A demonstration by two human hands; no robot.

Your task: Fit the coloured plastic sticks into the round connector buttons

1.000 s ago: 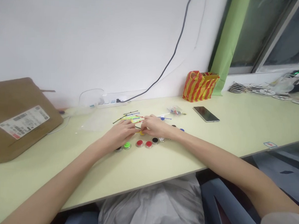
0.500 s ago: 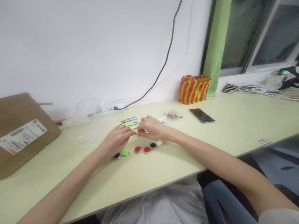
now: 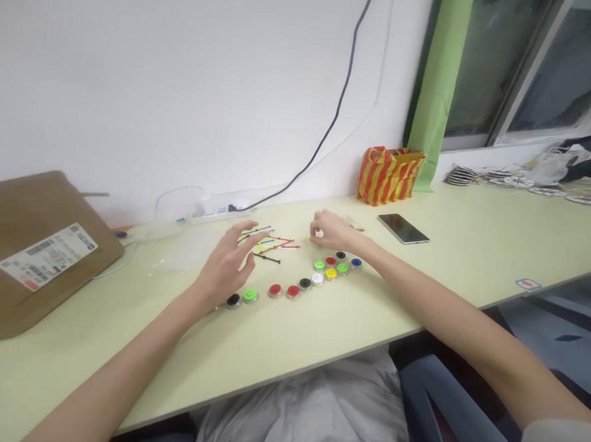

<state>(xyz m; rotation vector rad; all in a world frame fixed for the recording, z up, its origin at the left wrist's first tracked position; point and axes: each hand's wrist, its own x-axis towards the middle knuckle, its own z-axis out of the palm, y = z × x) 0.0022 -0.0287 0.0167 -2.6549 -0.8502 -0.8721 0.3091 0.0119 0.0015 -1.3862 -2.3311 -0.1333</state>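
Observation:
My left hand [image 3: 227, 265] hovers above the desk with its fingers spread, holding nothing. It is just behind a row of round coloured buttons [image 3: 271, 291]: black, green, two red, black. My right hand [image 3: 331, 231] is curled, with its fingertips pinched on a small white piece I cannot make out. In front of it lies a cluster of more buttons [image 3: 337, 266] in green, red, yellow, blue and black. Between the hands lie several thin coloured sticks [image 3: 273, 243].
A brown cardboard parcel [image 3: 28, 251] leans at the left. A power strip [image 3: 216, 209] with a dark cable runs along the wall. A phone [image 3: 404, 228] and a red-and-yellow striped bag [image 3: 387, 174] sit at the right, with clutter [image 3: 528, 178] on the far sill.
The two hands were together over the sticks; now they have parted. My left hand has lifted and opened, and my right hand has moved back and to the right, uncovering the button cluster.

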